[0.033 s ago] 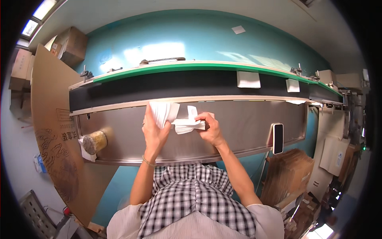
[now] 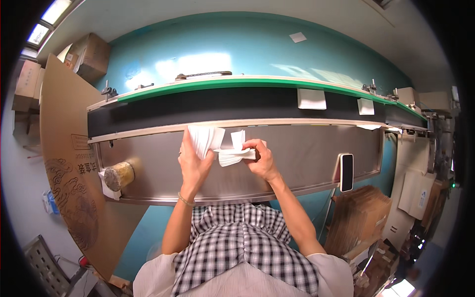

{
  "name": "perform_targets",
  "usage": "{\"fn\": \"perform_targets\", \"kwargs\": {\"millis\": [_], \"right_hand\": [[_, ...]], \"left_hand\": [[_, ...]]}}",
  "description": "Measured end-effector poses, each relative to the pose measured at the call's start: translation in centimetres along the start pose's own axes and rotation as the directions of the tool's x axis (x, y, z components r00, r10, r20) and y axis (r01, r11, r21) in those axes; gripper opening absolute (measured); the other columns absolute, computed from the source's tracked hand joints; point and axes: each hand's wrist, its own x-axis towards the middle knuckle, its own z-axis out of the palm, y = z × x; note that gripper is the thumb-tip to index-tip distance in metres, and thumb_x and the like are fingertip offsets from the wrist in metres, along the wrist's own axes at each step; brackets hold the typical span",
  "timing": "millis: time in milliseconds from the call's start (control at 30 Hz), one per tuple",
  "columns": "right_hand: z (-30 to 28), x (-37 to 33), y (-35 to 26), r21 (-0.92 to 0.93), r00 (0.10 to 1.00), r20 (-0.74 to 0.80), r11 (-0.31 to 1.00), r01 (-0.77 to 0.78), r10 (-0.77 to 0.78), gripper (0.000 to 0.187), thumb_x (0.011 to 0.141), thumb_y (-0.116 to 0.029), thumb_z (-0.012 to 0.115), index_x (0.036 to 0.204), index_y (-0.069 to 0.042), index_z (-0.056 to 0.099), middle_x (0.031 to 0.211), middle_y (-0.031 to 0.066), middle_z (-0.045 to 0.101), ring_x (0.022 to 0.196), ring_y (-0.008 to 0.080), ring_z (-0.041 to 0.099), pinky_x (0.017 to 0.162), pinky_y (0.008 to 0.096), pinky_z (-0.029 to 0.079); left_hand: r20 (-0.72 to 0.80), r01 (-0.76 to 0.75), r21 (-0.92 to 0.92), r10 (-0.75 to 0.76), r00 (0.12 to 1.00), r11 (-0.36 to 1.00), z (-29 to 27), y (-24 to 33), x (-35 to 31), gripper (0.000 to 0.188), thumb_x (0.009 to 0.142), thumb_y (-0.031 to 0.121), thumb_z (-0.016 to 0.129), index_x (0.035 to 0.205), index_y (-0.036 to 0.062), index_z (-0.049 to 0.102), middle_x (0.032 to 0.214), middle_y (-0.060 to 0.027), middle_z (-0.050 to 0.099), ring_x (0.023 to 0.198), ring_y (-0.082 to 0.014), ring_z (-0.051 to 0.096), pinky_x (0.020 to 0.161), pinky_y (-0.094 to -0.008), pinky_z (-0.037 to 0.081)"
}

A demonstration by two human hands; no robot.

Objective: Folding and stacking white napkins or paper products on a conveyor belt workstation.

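Observation:
My left hand (image 2: 194, 161) is closed round a fanned stack of white folded tissues (image 2: 204, 140), held upright above the metal tray-like table (image 2: 302, 153). To its right, my right hand (image 2: 261, 161) pinches a second, smaller bundle of white folded tissues (image 2: 231, 157), thumb and fingers at its right end. A single white flap (image 2: 238, 139) stands up from this bundle. The two stacks are close together near my left fingertips; whether they touch is hard to tell.
Beyond the table runs a black conveyor belt (image 2: 198, 109) with a green edge, carrying two white tissue packs (image 2: 311, 100). A roll of tape (image 2: 118, 176) lies at the left, and a phone (image 2: 347, 172) at the right. Large cardboard (image 2: 67, 163) rises on the left; flattened cartons (image 2: 356, 218) stand lower right.

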Motion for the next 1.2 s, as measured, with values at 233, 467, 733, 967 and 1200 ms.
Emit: {"fn": "perform_targets", "kwargs": {"millis": [233, 467, 733, 967, 1200], "right_hand": [[1.0, 0.6, 0.5, -0.103, 0.950, 0.068, 0.945, 0.310, -0.304, 0.047, 0.057, 0.009, 0.066, 0.100, -0.010, 0.060, 0.107, 0.0056, 0.067, 0.106, 0.0252, 0.061, 0.098, 0.0375, 0.042], [0.9, 0.3, 1.0, -0.004, 0.991, 0.007, 0.991, 0.135, -0.135, 0.049, 0.064, 0.002, 0.064, 0.111, -0.010, 0.055, 0.107, 0.0085, 0.064, 0.100, 0.0275, 0.062, 0.089, 0.0349, 0.050], [-7.2, 9.8, 3.5, 0.068, 0.958, -0.281, 0.997, -0.029, 0.047, 0.057, 0.081, 0.001, 0.061, 0.133, 0.000, 0.037, 0.106, 0.0151, 0.059, 0.098, 0.0225, 0.061, 0.086, 0.0356, 0.051], [1.2, 3.6, -5.0, -0.427, 0.972, -0.229, 0.891, -0.151, 0.055, 0.046, 0.087, -0.033, 0.073, 0.115, 0.000, 0.058, 0.100, 0.0154, 0.063, 0.072, 0.0269, 0.062, 0.066, 0.0381, 0.051], [6.4, 2.7, -2.5, 0.205, 0.958, -0.096, 0.947, -0.247, 0.270, 0.055, 0.089, -0.038, 0.073, 0.122, 0.004, 0.058, 0.099, 0.0133, 0.067, 0.088, 0.0169, 0.064, 0.075, 0.0308, 0.054]], "left_hand": [[0.086, -0.043, 0.032, 0.040, 0.995, 0.999, -0.1, 0.7, -0.2, 0.088, 0.074, 0.014, 0.069, 0.149, -0.0011, 0.025, 0.124, -0.0251, 0.055, 0.114, -0.0420, 0.055, 0.095, -0.0497, 0.045], [0.049, -0.061, 0.041, 0.059, 0.997, 0.997, -0.2, 0.3, -0.5, 0.087, 0.074, 0.013, 0.068, 0.149, -0.0009, 0.026, 0.127, -0.0231, 0.055, 0.116, -0.0411, 0.055, 0.096, -0.0497, 0.044], [0.010, -0.025, 0.004, 0.025, 1.000, 1.000, 0.3, 0.5, -1.6, 0.088, 0.073, 0.015, 0.069, 0.149, -0.0018, 0.026, 0.120, -0.0256, 0.059, 0.110, -0.0433, 0.057, 0.092, -0.0502, 0.047], [-0.050, 0.020, 0.043, -0.018, 0.999, 0.999, 1.9, 1.1, -2.8, 0.090, 0.072, 0.016, 0.074, 0.147, -0.0033, 0.028, 0.127, -0.0276, 0.054, 0.115, -0.0440, 0.055, 0.095, -0.0514, 0.045], [0.174, 0.097, -0.289, -0.048, 0.984, 0.952, 0.1, 2.9, -2.6, 0.094, 0.078, 0.023, 0.080, 0.148, -0.0023, 0.022, 0.130, -0.0257, 0.054, 0.117, -0.0389, 0.058, 0.095, -0.0466, 0.049]]}}
